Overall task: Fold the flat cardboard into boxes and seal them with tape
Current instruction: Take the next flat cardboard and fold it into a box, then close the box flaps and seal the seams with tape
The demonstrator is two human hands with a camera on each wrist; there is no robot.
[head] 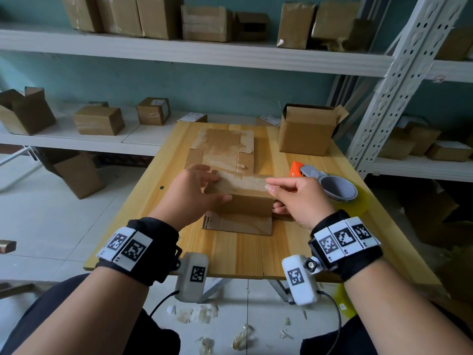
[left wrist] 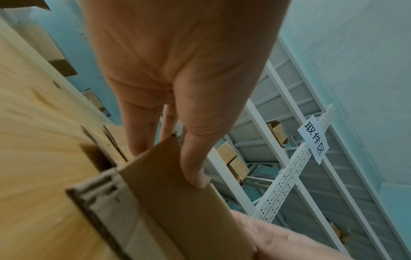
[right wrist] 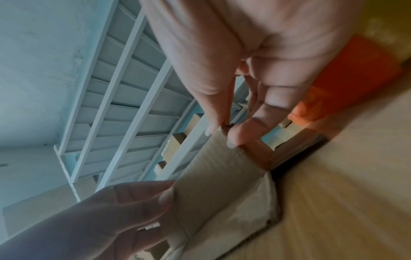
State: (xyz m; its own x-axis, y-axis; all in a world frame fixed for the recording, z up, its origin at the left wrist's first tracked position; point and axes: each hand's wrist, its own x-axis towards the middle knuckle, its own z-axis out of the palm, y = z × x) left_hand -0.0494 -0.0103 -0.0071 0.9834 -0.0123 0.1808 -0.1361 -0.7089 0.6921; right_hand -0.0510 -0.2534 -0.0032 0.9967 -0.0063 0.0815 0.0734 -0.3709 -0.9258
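Center of the head view: half-folded cardboard box (head: 245,198) on the wooden table (head: 230,254), near flap lying flat toward me. My left hand (head: 189,193) grips its left end, thumb on the front panel, fingers (left wrist: 135,133) straight over the top edge. My right hand (head: 297,198) pinches the top right corner between thumb and index fingertips (right wrist: 239,133), other fingers curled. More flat cardboard (head: 225,147) lies just behind. Tape dispenser (head: 330,184) sits right of my right hand. An open box (head: 307,131) stands at the table's upper right.
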